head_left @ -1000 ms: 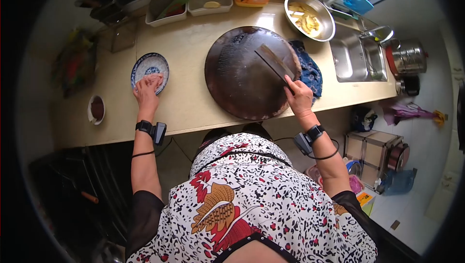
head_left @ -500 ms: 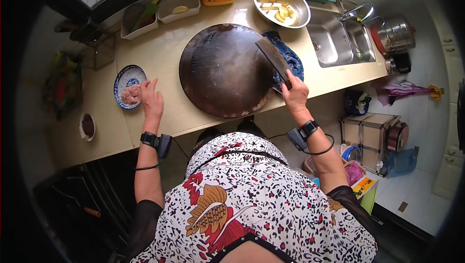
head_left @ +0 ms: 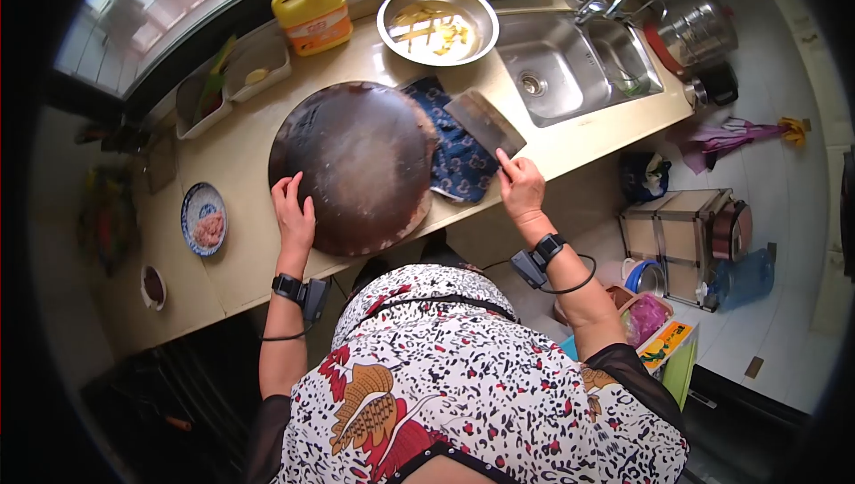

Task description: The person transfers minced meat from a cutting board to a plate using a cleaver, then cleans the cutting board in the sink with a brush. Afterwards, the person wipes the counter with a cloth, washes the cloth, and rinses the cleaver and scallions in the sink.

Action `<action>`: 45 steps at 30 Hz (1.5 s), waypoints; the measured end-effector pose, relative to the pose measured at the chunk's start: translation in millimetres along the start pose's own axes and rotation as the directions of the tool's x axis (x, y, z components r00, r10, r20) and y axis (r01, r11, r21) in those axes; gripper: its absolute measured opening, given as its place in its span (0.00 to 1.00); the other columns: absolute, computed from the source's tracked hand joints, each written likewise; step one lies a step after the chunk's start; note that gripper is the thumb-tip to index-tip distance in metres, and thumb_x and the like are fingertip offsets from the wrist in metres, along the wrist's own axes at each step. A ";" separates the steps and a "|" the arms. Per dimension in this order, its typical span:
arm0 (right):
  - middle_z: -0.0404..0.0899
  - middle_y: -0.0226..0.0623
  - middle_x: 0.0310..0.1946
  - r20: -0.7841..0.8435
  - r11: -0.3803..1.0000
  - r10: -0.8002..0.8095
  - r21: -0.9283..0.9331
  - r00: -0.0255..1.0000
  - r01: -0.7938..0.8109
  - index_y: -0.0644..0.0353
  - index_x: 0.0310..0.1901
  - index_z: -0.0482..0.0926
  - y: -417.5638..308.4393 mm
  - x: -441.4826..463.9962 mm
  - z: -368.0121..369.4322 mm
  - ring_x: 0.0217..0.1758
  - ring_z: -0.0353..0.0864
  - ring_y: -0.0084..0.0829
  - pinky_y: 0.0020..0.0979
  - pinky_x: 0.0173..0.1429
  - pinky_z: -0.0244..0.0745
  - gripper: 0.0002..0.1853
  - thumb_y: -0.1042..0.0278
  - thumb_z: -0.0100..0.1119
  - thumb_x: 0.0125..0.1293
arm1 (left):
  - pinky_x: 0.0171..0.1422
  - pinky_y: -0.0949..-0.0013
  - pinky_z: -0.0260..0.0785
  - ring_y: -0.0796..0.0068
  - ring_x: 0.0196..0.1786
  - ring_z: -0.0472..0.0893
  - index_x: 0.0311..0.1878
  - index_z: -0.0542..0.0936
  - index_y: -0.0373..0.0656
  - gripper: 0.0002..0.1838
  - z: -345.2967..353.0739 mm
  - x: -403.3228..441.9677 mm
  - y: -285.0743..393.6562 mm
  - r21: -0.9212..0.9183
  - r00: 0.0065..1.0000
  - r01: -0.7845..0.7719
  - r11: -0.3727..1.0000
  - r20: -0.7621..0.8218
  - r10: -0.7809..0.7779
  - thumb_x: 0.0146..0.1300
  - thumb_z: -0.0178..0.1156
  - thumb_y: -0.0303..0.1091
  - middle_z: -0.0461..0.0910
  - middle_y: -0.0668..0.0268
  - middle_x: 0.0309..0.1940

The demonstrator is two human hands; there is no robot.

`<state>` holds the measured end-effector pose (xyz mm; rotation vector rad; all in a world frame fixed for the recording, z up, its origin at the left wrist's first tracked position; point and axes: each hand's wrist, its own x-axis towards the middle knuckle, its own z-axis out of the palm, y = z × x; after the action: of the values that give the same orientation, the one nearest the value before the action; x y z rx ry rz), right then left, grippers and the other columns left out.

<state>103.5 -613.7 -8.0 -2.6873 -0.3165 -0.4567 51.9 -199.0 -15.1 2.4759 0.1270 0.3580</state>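
Left hand (head_left: 295, 214) is loosely spread, its fingertips over the left rim of a dark round chopping board (head_left: 356, 163); right hand (head_left: 522, 188) grips a cleaver (head_left: 486, 122) at its handle end. The board lies on a pale countertop (head_left: 254, 141). Behind it stands a steel basin (head_left: 384, 37). Blue patterned cloth (head_left: 461, 168) lies at its right edge, beneath the cleaver's blade. Well left, a blue-and-white plate (head_left: 195, 205) bears pink minced meat (head_left: 209, 230).
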 end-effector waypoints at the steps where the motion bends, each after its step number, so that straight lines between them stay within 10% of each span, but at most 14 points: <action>1: 0.70 0.33 0.26 -0.008 1.000 0.005 -0.001 1.000 -0.005 0.47 0.51 0.80 7.7 -2.5 -0.3 0.32 0.73 0.35 0.35 0.37 0.70 0.23 0.74 0.64 0.51 | 0.63 0.60 0.60 0.54 0.56 0.67 0.58 0.71 0.39 0.26 3.3 1.7 4.9 -0.002 1.000 -0.008 1.000 -0.002 0.008 0.52 0.58 0.19 0.66 0.53 0.51; 16: 0.72 0.34 0.25 0.013 0.991 0.121 0.062 0.993 -0.122 0.46 0.49 0.82 98.7 13.3 -33.8 0.31 0.74 0.35 0.36 0.36 0.70 0.21 0.73 0.64 0.50 | 0.58 0.64 0.65 0.59 0.56 0.70 0.59 0.71 0.41 0.26 57.6 6.5 119.5 -0.178 0.997 0.065 0.982 0.041 -0.058 0.54 0.53 0.17 0.66 0.56 0.53; 40: 0.74 0.34 0.27 -0.032 0.904 0.123 -0.409 0.992 -0.126 0.44 0.45 0.83 263.8 88.2 -84.7 0.35 0.76 0.36 0.37 0.40 0.73 0.18 0.71 0.68 0.49 | 0.47 0.71 0.72 0.68 0.51 0.73 0.59 0.71 0.42 0.27 88.1 25.0 178.5 -0.347 0.997 0.064 0.936 -0.012 -0.072 0.54 0.51 0.13 0.66 0.60 0.54; 45: 0.82 0.43 0.37 0.040 0.804 0.468 -0.434 0.883 -0.406 0.47 0.48 0.82 343.2 149.0 -105.9 0.44 0.80 0.42 0.39 0.49 0.74 0.19 0.68 0.67 0.52 | 0.47 0.71 0.72 0.69 0.50 0.73 0.59 0.72 0.41 0.26 129.0 25.9 225.9 -0.342 0.991 0.127 0.931 -0.004 -0.137 0.55 0.51 0.14 0.66 0.60 0.54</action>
<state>308.9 -942.7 19.9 -3.0806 0.4192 -0.1966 114.7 -449.2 27.4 2.1067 0.2230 0.3265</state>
